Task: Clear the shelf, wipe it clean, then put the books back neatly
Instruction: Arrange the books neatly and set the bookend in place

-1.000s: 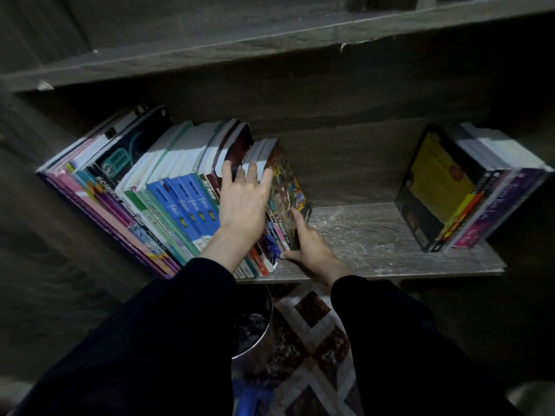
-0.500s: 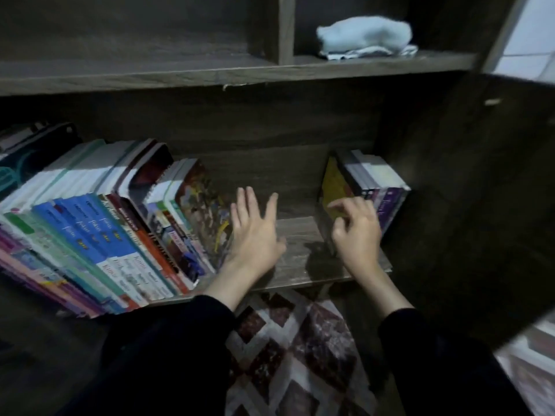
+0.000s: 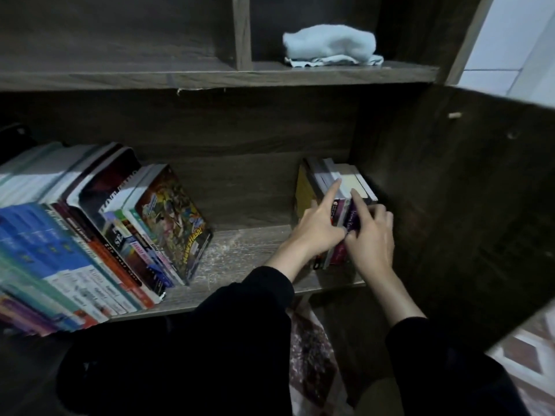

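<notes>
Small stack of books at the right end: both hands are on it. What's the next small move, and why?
Probably clamp the small stack between left hand and right hand and draw it forward off the shelf. Both hands touch it, grip unclear. The bare board beside it looks dusty, and the cloth lies above.
</notes>
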{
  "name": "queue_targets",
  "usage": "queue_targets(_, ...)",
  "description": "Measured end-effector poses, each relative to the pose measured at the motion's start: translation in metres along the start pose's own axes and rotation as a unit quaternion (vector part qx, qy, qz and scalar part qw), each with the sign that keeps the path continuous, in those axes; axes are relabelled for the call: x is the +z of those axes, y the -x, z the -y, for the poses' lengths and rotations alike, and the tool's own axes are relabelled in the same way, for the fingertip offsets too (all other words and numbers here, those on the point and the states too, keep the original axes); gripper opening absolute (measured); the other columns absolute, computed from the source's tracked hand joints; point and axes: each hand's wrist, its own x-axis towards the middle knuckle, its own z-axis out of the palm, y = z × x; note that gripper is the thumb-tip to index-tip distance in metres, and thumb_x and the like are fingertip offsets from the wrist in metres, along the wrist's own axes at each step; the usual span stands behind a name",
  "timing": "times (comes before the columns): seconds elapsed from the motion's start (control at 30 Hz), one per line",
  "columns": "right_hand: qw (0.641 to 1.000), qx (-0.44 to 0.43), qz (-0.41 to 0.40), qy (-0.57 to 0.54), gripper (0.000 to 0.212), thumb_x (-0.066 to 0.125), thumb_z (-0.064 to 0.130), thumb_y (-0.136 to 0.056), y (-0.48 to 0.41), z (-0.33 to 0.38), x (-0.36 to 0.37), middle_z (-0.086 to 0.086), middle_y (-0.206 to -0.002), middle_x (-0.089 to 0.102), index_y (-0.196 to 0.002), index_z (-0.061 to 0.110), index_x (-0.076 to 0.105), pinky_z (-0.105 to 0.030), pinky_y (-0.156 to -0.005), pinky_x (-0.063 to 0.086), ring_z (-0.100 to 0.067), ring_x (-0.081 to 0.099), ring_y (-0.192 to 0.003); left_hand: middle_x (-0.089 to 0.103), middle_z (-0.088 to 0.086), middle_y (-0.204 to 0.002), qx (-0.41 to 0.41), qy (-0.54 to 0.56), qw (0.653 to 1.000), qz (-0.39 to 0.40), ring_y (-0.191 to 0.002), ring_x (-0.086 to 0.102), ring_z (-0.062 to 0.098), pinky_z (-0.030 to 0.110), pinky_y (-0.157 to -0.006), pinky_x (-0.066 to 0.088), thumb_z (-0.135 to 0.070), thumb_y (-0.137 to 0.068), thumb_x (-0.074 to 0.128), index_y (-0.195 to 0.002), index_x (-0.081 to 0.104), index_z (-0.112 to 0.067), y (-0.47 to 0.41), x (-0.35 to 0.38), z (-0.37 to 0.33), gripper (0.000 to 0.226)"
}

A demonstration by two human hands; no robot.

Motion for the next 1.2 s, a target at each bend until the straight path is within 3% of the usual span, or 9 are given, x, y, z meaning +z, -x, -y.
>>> queue_targets(0.1,0.984,-0.001,0.017,-0.176,0.064,0.049,-0.009,-0.082,-0.003,0.005,0.001,-0.009,-0.119,0.049,-0.140,0.019,0.047,-0.025,-0.089,0.044,-0.019,0.049,-0.105,0.020,0.029,-0.152,0.012,-0.013,1.000,0.004,-0.103,0.061,0.036,0.037,-0.074,0.053,-0.010,-0.084,0.059,-0.136,-0.005,-0.067,-0.005,-0.008,0.008,0.100)
queue_targets(0.2,0.949,0.041,0.066,-0.306,0.059,0.045,-0.010,-0.084,-0.007,0.008,0.004,-0.004,-0.117,0.058,-0.134,0.020,0.055,-0.020,-0.087,0.046,-0.015,0.056,-0.106,0.019,0.029,-0.152,0.008,-0.078,0.997,-0.016,-0.134,0.036,0.036,0.039,-0.096,0.044,-0.018,-0.089,0.061,-0.143,-0.002,-0.058,-0.010,-0.014,0.015,0.092)
queue_targets(0.43,0.990,0.014,0.072,-0.120,0.074,0.048,0.000,-0.085,-0.005,0.005,0.015,-0.006,-0.120,0.052,-0.145,0.041,0.033,-0.037,-0.092,0.041,-0.024,0.047,-0.113,0.054,0.014,-0.111,0.031,-0.044,0.995,-0.088,-0.122,0.041,0.037,0.046,-0.094,0.046,-0.027,-0.088,0.063,-0.137,0.037,-0.038,-0.020,-0.011,0.020,0.057)
queue_targets(0.57,1.000,0.024,0.009,0.003,0.074,0.059,0.008,-0.084,-0.001,0.005,0.015,-0.014,-0.128,0.037,-0.147,0.034,0.030,-0.039,-0.089,0.044,-0.028,0.038,-0.116,0.052,0.013,-0.114,0.035,-0.036,0.993,-0.108,-0.117,0.045,0.035,0.037,-0.084,0.043,-0.034,-0.088,0.064,-0.134,0.039,-0.035,-0.022,-0.005,0.018,0.052)
queue_targets(0.7,0.997,0.008,-0.013,0.079,0.074,0.065,0.011,-0.081,-0.004,0.001,0.017,-0.023,-0.153,0.008,-0.146,0.021,0.032,-0.048,-0.104,0.038,-0.038,0.020,-0.134,0.049,0.002,-0.096,0.036,-0.041,0.985,-0.163,-0.099,0.048,0.025,0.032,-0.076,0.040,-0.036,-0.089,0.064,-0.131,0.042,-0.033,-0.023,0.002,0.017,0.048)
queue_targets(0.87,0.996,-0.020,-0.039,0.078,0.061,0.062,0.017,-0.088,-0.013,0.000,0.021,-0.023,-0.141,0.035,-0.143,0.013,0.037,-0.050,-0.087,0.049,-0.039,0.041,-0.121,0.054,-0.002,-0.087,0.023,-0.035,0.970,-0.240,-0.085,0.050,0.014,0.030,-0.081,0.047,-0.023,-0.089,0.063,-0.135,0.046,-0.034,-0.021,0.005,0.021,0.050)
queue_targets(1.03,0.998,0.046,0.051,0.009,0.055,0.055,0.030,-0.095,-0.027,0.002,0.017,-0.020,-0.126,0.043,-0.145,0.030,0.032,-0.046,-0.083,0.046,-0.040,0.055,-0.104,0.059,-0.002,-0.077,-0.026,0.042,0.956,-0.289,-0.075,0.061,0.021,0.025,-0.071,0.051,-0.020,-0.080,0.067,-0.133,0.051,-0.041,-0.019,-0.005,0.037,0.059)
queue_targets(1.13,0.996,0.051,0.048,-0.054,0.055,0.062,0.027,-0.091,-0.031,0.001,0.015,-0.019,-0.113,0.054,-0.141,0.030,0.041,-0.044,-0.087,0.046,-0.039,0.058,-0.099,0.051,-0.001,-0.059,-0.047,0.079,0.943,-0.321,-0.049,0.044,0.006,0.008,-0.044,0.032,-0.022,-0.082,0.068,-0.133,0.053,-0.036,-0.015,-0.017,0.050,0.055)
queue_targets(1.2,0.995,0.053,0.037,-0.075,0.054,0.065,0.025,-0.088,-0.029,0.004,0.016,-0.019,-0.110,0.057,-0.139,0.028,0.046,-0.043,-0.087,0.046,-0.038,0.059,-0.098,0.048,-0.001,-0.056,-0.060,0.093,0.936,-0.335,-0.049,0.036,0.000,0.010,-0.051,0.032,-0.024,-0.084,0.069,-0.135,0.052,-0.031,-0.010,-0.025,0.058,0.053)
